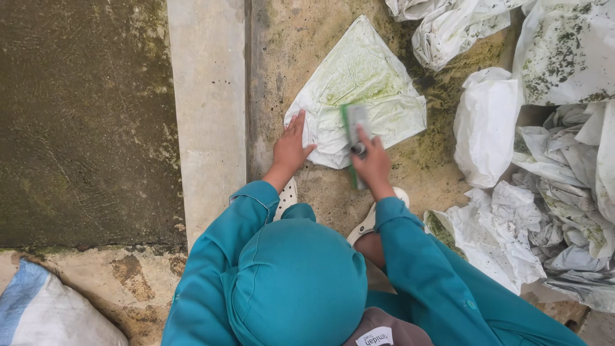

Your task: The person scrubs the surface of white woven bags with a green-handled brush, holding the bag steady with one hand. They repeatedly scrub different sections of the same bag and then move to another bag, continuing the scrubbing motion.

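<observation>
My left hand [291,146] lies flat, pinning the algae-stained white sack [359,90] to the concrete floor [423,163]; right hand [373,163] grips a green-edged scrub brush [353,131] against it.

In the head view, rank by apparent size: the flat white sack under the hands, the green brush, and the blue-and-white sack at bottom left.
1. Flat white sack, largest.
2. Blue-and-white sack; cut off by the frame, so its true size is uncertain.
3. Green brush, held by the right hand, smallest.

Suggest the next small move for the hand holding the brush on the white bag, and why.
Probably draw the brush in the right hand across the white bag, since green film covers much of it, while the left hand presses its near edge flat on the concrete floor.
</observation>
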